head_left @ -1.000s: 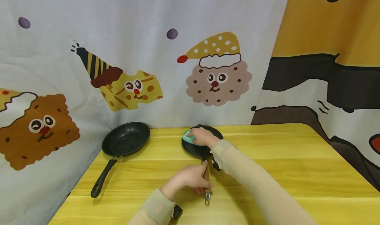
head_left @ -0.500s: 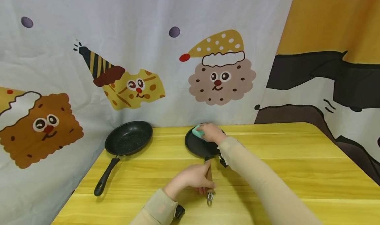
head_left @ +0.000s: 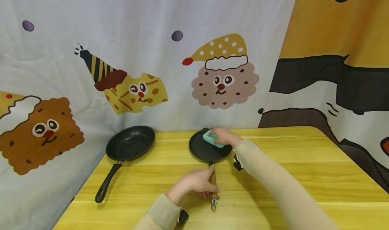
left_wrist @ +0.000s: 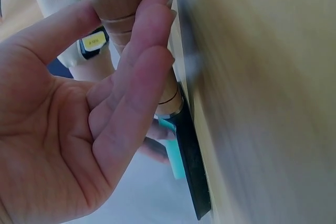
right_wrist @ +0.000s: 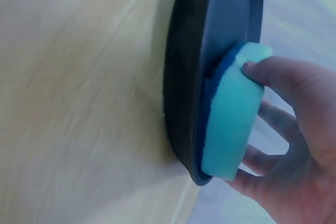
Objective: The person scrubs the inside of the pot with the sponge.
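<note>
A small black frying pan [head_left: 203,151] lies on the table with its wooden handle [head_left: 213,180] toward me. My left hand [head_left: 196,182] holds that handle, thumb on one side and fingers on the other, as the left wrist view shows. In my right hand [head_left: 224,136] is a turquoise sponge [right_wrist: 236,114] with a dark blue scouring side. Thumb and fingers pinch it by its edges. The blue side rests against the inside of the pan, near the right rim. A metal hanging ring [head_left: 214,201] sticks out past my left hand.
To the left stands a larger black frying pan [head_left: 130,144], its black handle [head_left: 107,184] pointing toward the near left. The wooden table [head_left: 304,169] ends at a printed curtain [head_left: 179,98] behind both pans.
My right hand has moved the sponge rightward across the pan, from its left side toward the right rim. My left hand keeps its hold on the handle.
</note>
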Tool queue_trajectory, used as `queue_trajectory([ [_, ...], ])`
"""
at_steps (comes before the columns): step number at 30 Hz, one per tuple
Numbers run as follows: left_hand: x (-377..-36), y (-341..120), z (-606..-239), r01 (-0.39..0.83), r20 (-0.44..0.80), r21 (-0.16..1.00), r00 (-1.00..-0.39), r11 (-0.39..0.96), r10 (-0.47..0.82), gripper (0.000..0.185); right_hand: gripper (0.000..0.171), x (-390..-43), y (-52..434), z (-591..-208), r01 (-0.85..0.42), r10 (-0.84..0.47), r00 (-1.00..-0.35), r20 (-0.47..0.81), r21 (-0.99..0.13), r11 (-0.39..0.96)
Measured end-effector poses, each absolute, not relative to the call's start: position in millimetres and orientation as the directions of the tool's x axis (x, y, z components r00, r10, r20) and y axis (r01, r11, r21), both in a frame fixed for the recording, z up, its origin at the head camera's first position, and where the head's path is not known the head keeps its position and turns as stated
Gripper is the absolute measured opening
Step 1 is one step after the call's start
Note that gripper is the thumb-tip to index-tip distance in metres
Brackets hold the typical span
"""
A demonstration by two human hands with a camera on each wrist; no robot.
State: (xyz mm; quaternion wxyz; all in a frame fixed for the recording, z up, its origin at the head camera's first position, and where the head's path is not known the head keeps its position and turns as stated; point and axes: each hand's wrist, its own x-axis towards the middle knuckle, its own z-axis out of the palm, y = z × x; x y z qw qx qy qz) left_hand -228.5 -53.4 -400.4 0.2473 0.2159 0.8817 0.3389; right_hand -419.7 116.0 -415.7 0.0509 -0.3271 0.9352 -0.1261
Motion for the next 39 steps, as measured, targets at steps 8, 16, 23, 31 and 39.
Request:
queue_trajectory([
  [8,-230,-57,-400,0.214,-0.3,0.7,-0.777,0.681,0.553,0.094,0.043,-403,122,-408,-0.58,-0.659,-0.746,-0.092,-0.396,0.712],
  [16,-231,-62,-398,0.21,-0.304,0.708,-0.771,0.674,0.56,0.094,0.044,-384,113,-407,-0.626,-0.709,-0.699,-0.094,-0.397,0.671],
  [23,-229,-62,-397,0.219,-0.301,0.701,-0.772,0.679,0.56,0.093,0.044,-374,97,-410,-0.679,-0.752,-0.655,-0.072,-0.379,0.628],
  [31,-226,-57,-397,0.249,-0.277,0.673,-0.789,0.697,0.549,0.094,0.043,-373,78,-412,-0.703,-0.759,-0.648,-0.056,-0.337,0.626],
  [39,-223,-54,-400,0.255,-0.283,0.671,-0.78,0.696,0.558,0.092,0.042,-379,72,-418,-0.681,-0.73,-0.682,-0.028,-0.338,0.649],
])
